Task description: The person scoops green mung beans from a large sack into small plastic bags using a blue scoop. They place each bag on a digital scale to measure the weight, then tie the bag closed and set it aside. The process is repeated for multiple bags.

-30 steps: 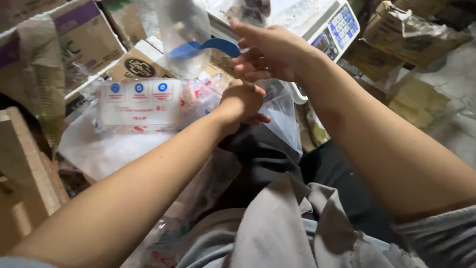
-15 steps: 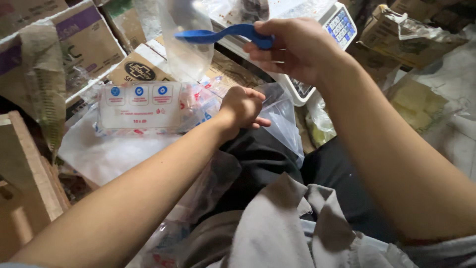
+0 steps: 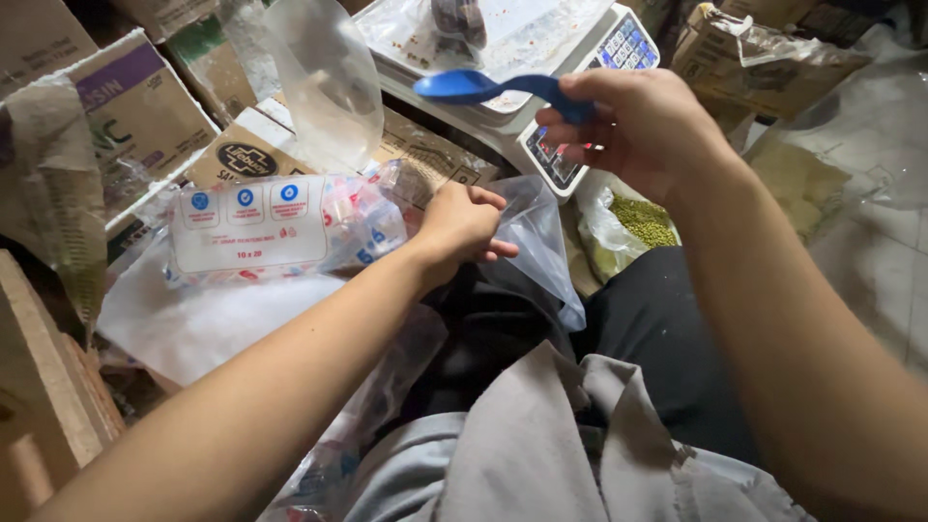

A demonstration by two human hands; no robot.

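Cardboard boxes (image 3: 135, 116) crowd the upper left, and a white weighing scale (image 3: 541, 58) sits at the top, its platform covered with plastic sheet and a small dark-filled bag on it; below the boxes lies a flat pack of clear plastic bags (image 3: 280, 227) with a white label and blue round marks; a bag of green beans (image 3: 643, 222) rests beside the scale, near the right wrist; the person's lap in dark trousers and grey shirt fills the lower middle. Both forearms stretch forward from the bottom corners; the left hand (image 3: 462, 227) is curled shut, knuckles up, pinching the mouth of a clear plastic bag (image 3: 536, 242) that hangs over the lap; the right hand (image 3: 633, 130) is raised in front of the scale, wrist bent inward, fingers closed around the handle of a blue plastic spoon (image 3: 483, 87), whose bowl points left, held level above the left hand and well apart from the bag.
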